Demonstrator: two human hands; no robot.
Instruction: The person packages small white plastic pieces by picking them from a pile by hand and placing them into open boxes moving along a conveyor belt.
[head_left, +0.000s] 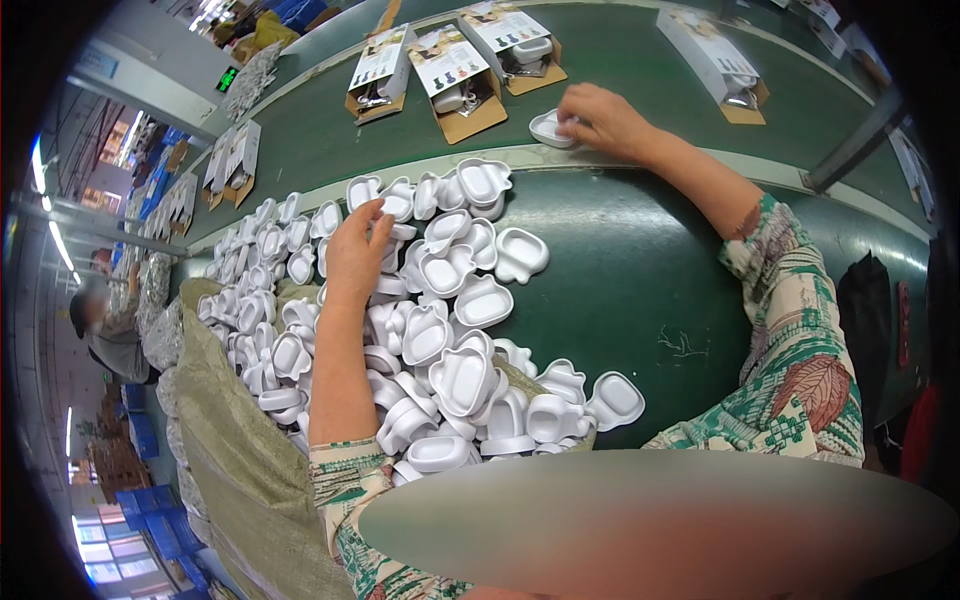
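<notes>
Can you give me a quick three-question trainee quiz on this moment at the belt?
1. True or false: the right hand rests on a single white plastic tray at the belt's edge strip.
2. Where is the left hand? A) on an open carton B) in the pile of white trays C) on the woven sack
3. What lies on the far green belt beyond the right hand?

Key
1. True.
2. B; its fingers touch trays at the pile's upper part.
3. Open printed cartons with white parts inside, lying in a row.
</notes>
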